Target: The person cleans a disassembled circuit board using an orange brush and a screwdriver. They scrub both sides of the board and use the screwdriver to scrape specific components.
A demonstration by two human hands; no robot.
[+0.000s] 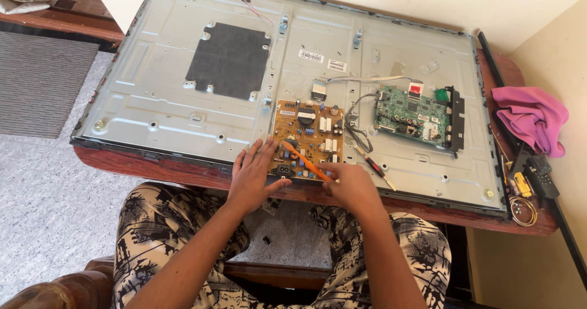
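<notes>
Left hand (252,173): fingers spread flat, pressing the lower-left edge of the brown circuit board (307,139). Right hand (350,185): closed around an orange pry tool (304,160), tip aimed toward 10 o'clock across the board. At 3 o'clock lies a screwdriver (374,168); beyond it, the green circuit board (411,115). All rest on the panel chassis (153,101) on the tabletop (183,169).
</notes>
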